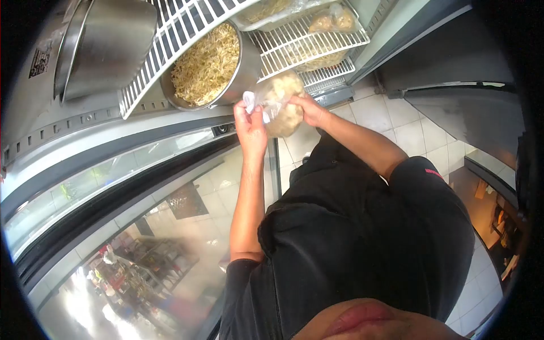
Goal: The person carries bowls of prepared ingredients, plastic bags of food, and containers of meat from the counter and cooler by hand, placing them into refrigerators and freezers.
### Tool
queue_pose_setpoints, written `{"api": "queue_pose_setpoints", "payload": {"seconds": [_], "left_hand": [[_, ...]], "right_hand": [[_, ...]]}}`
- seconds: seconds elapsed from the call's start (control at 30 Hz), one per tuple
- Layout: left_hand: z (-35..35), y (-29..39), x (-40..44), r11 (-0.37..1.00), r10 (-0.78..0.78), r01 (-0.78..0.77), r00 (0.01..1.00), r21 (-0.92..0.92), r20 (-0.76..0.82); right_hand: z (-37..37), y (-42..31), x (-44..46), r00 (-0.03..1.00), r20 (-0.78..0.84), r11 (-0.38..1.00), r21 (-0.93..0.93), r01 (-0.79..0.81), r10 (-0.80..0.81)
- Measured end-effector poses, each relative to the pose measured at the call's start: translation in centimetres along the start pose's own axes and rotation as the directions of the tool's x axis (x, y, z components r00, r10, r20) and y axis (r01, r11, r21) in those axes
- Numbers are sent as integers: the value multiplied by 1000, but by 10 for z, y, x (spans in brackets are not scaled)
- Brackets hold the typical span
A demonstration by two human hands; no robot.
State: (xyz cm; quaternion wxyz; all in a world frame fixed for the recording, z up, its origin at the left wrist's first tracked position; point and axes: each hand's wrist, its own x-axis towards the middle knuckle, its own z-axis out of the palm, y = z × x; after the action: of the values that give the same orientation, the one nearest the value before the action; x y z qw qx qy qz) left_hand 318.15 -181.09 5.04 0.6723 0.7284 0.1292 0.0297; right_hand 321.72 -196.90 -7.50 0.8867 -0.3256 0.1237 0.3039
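Observation:
A clear plastic bag point(286, 116) with pale, lumpy pieces inside hangs between my two hands, in front of the fridge shelves. My left hand point(251, 122) pinches the bag's gathered, whitish top between thumb and fingers. On the other side, my right hand point(309, 110) grips the bag's upper right edge, its fingers closed on the plastic. Just behind and left of the bag, a round metal pot point(245, 62) holds bean sprouts point(207, 65).
White wire shelves point(294, 42) carry more bags, including a knotted one point(334, 20) at the upper right. A large steel container point(113, 45) stands upper left. The glass door point(170, 226) is at lower left; dark doors point(453, 107) stand right. Tiled floor point(371, 113) shows below.

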Motion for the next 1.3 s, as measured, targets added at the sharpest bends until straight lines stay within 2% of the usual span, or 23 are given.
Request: {"api": "queue_pose_setpoints", "payload": {"seconds": [0.07,0.13,0.2,0.27,0.3,0.4,0.43,0.53,0.6,0.63,0.67,0.7,0.77,0.83,0.9,0.97,1.03,1.1,1.13,1.2,1.23,1.27,1.3], "left_hand": [[-1,2,9,1000,16,-16,1000,-10,-3],[1,2,11,994,100,-100,995,50,0],[5,3,6,985,137,-140,990,102,35],[11,-3,4,996,88,-88,995,8,51],[14,-5,4,993,93,-96,995,71,40],[11,-9,10,945,145,-150,989,291,38],[11,-11,13,914,167,-172,985,368,45],[11,-18,20,753,244,-277,960,597,138],[14,-24,17,706,235,-308,951,637,199],[15,-29,17,667,253,-339,941,663,226],[14,-33,18,620,277,-375,926,689,255],[12,-43,11,643,232,-329,944,691,234],[6,-58,-1,615,195,-244,968,750,155],[1,-67,-6,623,126,-154,987,767,96],[-3,-73,-2,645,138,-165,986,746,99],[-5,-78,6,636,174,-196,979,746,109],[-3,-81,17,595,235,-240,965,767,119],[0,-84,25,564,291,-255,952,785,100],[3,-86,30,548,318,-262,944,794,91],[-6,-103,54,524,287,-294,945,800,159],[-13,-116,69,511,271,-311,943,801,193],[-20,-135,86,611,129,-245,969,752,211],[-18,-109,92,610,4,-160,980,776,200]], "right_hand": [[-1,-5,13,1000,-18,1000,-24,10,-10],[3,-8,23,999,-39,999,-24,34,-35],[9,-6,25,994,-90,998,34,58,-55],[22,-12,25,990,-99,990,86,108,-99],[21,-9,35,989,-101,983,140,120,-106],[15,-6,62,977,-180,987,91,135,-117],[-3,7,89,985,-112,983,112,147,-134],[8,6,125,940,-313,918,316,238,-136],[-21,16,162,948,-242,957,150,247,-207],[-29,21,162,924,-279,965,-109,239,-260],[-34,23,165,899,-292,909,-358,214,-327],[-38,24,168,873,-286,794,-584,169,-396],[-41,23,171,825,-216,425,-905,32,-522],[-1,0,113,848,-194,681,-692,238,-493],[-28,28,96,802,-124,498,-835,235,-585],[23,9,34,678,165,59,-954,294,-716],[43,4,23,673,301,-170,-952,255,-676],[29,19,47,782,249,-175,-968,181,-571],[20,26,69,824,271,-188,-961,203,-497],[5,36,113,892,282,-194,-955,225,-353],[17,26,117,917,235,-171,-967,187,-322],[40,4,112,940,183,-148,-978,144,-290],[50,-13,113,953,133,-126,-987,102,-271]]}}
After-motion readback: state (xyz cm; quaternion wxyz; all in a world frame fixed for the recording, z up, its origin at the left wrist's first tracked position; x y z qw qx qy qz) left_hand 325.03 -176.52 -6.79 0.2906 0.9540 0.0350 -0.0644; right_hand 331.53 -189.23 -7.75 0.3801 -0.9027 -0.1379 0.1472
